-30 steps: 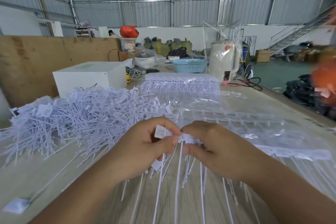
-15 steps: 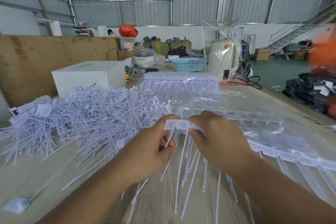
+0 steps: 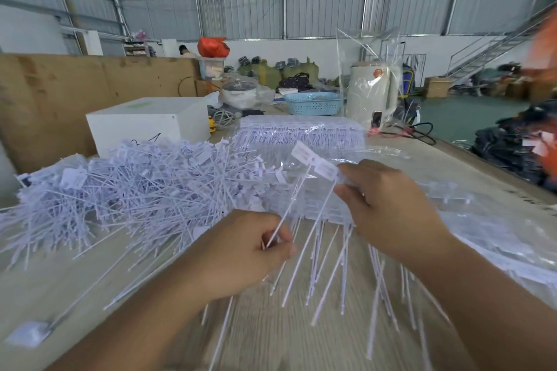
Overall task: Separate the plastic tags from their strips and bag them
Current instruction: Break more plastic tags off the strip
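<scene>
The left hand (image 3: 241,253) sits at about 6 o'clock on the worktop (image 3: 301,340), its grip clenched on the thin tail of one tag (image 3: 304,155); that tag slants up toward 1 o'clock, its flat label end raised above the hand. The right hand (image 3: 388,205), at about 3 o'clock from the left, has its grip pinched on the head of a strip (image 3: 327,172); the strip's label touches the single tag's label, and whether the two are joined or already apart cannot be told. The strip's many tails (image 3: 331,274) hang down toward 6 o'clock, fanned out and blurred.

At 9 o'clock lies a big loose pile (image 3: 144,190) of separated tags, spread over the worktop; one stray tag (image 3: 30,336) lies alone at 7 o'clock near the edge. Under and behind the right hand, toward 3 o'clock, clear bags (image 3: 452,208) hold unseparated strips; another bagged stack (image 3: 301,135) lies at 12 o'clock. A white box (image 3: 144,123) stands at 11 o'clock behind the pile; a blue basket (image 3: 313,103) and a white kettle (image 3: 372,90) in clear wrap stand further back at 12 to 1 o'clock.
</scene>
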The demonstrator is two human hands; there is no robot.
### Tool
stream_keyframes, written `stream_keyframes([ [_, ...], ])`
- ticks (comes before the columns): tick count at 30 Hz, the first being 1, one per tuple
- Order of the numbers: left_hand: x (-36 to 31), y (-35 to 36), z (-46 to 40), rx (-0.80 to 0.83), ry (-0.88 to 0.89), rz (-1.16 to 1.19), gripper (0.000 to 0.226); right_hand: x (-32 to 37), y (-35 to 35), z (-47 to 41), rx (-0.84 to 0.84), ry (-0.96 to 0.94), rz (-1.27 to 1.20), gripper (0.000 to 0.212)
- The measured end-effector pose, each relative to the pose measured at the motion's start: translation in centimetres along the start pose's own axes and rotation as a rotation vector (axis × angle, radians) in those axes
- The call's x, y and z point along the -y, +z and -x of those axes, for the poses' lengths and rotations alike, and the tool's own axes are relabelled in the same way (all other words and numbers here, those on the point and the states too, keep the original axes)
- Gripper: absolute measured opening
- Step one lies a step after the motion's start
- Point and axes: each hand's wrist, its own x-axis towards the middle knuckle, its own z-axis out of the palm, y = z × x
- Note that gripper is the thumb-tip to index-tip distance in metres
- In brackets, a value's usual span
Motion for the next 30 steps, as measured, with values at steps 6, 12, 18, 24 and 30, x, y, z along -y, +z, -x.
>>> stream_keyframes([
  [6, -0.3, -1.1, 0.1, 0.149, -0.012, 0.284, 0.009, -0.1, -2.1, 0.0, 0.085, -0.116, -0.095, 0.029],
  [12, -0.7, -2.7, 0.6, 0.491, 0.009, 0.394, 0.028, 1.7, -1.0, 0.8, 0.422, -0.111, -0.077, 0.028],
  [18, -0.3, -2.8, 0.6, 0.602, -0.063, 0.256, 0.029, 3.6, 1.2, 1.6, 0.451, -0.032, -0.011, 0.025],
  [24, 0.8, -2.6, 0.0, 0.397, -0.161, 0.156, 0.019, 3.2, 2.7, 1.2, 0.363, 0.134, 0.027, 0.023],
  [30, 1.4, -2.3, -0.1, 0.218, -0.16, 0.122, 0.009, 3.0, 3.4, 0.8, 0.141, 0.208, 0.058, 0.014],
])
